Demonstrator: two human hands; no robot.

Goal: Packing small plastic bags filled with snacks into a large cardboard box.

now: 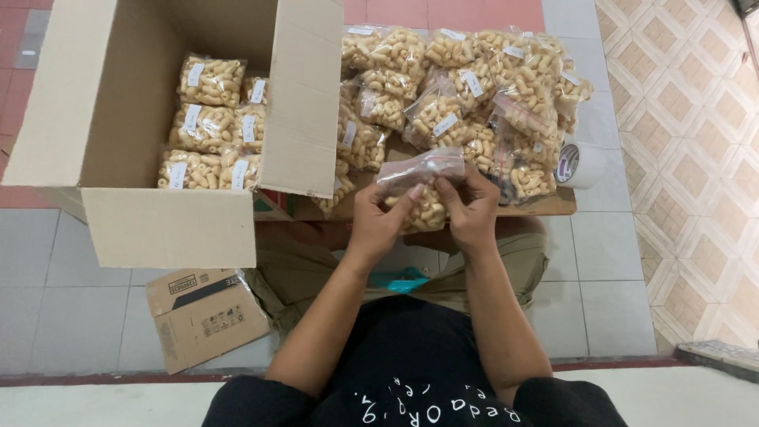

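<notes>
Both of my hands hold one clear plastic bag of pale curled snacks (423,207) in front of me. My left hand (379,217) grips its left side, thumb on the bag's top. My right hand (472,209) pinches the right side of the bag's top edge. Just beyond lies a heap of several similar labelled snack bags (466,87) on a flat cardboard sheet (553,205). An open cardboard box (170,225) at the left holds several of the same bags (209,122) in rows.
A roll of white tape (579,164) lies at the right edge of the cardboard sheet. A small flattened carton (205,316) rests on the grey tiled floor at the lower left. Patterned floor tiles (696,142) cover the right side.
</notes>
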